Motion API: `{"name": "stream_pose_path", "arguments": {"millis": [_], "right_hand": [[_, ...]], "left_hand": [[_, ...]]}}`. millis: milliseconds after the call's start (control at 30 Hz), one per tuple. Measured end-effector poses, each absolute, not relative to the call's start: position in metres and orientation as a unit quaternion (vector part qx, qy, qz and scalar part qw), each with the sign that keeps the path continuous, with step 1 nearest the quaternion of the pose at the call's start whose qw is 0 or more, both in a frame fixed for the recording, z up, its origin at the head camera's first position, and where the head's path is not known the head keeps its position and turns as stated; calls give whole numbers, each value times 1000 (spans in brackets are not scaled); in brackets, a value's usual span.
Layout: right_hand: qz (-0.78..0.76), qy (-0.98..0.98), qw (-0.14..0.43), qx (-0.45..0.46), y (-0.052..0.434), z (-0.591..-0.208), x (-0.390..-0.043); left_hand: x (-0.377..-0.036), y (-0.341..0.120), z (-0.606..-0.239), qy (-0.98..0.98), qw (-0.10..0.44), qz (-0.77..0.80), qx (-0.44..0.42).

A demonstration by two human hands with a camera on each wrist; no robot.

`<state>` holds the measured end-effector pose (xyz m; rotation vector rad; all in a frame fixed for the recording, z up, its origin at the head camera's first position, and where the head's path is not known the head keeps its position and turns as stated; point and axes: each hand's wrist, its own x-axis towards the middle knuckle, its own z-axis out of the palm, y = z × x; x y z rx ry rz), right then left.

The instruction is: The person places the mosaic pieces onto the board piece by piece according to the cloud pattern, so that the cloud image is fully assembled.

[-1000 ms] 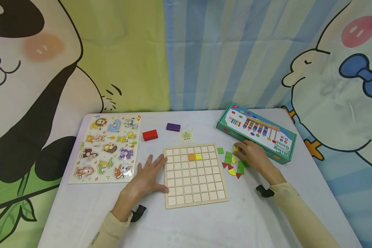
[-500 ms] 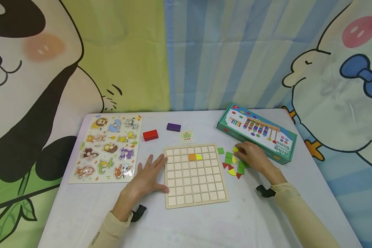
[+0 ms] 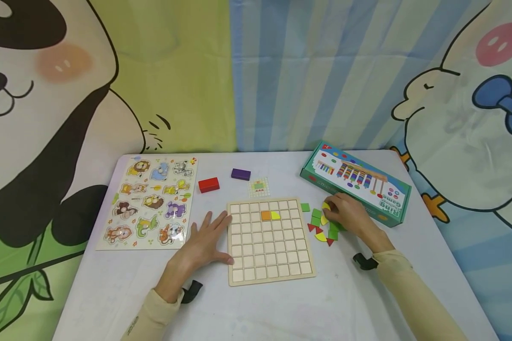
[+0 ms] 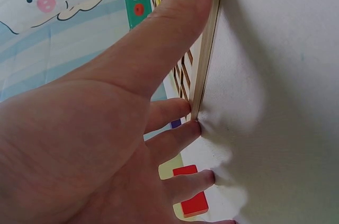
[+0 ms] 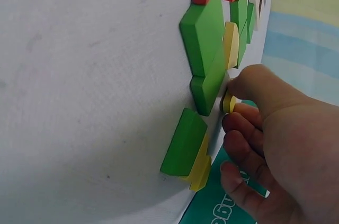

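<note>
On the white table (image 3: 111, 289), little differs from a second ago: both hands sit where they were, and only the view has slid slightly, nudging everything a touch rightward. The right hand (image 3: 345, 217) still rests at the pile of loose tiles (image 3: 320, 227), thumb and forefinger pinching a small yellow piece (image 5: 229, 103) that lies at the pile's 12 o'clock side, close to the green game box (image 3: 358, 182). The left hand (image 3: 202, 246) stays flat, fingers spread and relaxed, holding nothing, its fingertips and thumb pressed against the left edge of the wooden grid board (image 3: 269, 241). An orange tile (image 3: 265, 215) and a yellow tile (image 3: 275, 215) sit side by side in the board's second row.

From the board, the pile lies at 3 o'clock, just beside its right edge. At 12 o'clock are a small pattern card (image 3: 259, 187), a purple block (image 3: 241, 174) and a red block (image 3: 208, 184); at 9 o'clock, an animal puzzle (image 3: 151, 203). Bare tabletop spreads at 6 o'clock, between the forearms and toward the near edge.
</note>
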<state>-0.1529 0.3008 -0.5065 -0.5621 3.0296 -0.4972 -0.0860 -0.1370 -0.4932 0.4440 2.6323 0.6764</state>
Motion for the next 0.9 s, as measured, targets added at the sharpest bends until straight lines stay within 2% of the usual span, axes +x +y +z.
{"name": "stream_pose_path", "arguments": {"millis": [400, 767, 900], "right_hand": [[-164, 962, -35, -216, 299, -508, -157], [-200, 936, -36, -286, 254, -502, -149], [-203, 931, -10, -303, 236, -501, -146]], "left_hand": [[-86, -137, -494, 939, 190, 240, 160], [-86, -137, -493, 938, 191, 242, 158], [-86, -137, -493, 938, 194, 242, 158]]}}
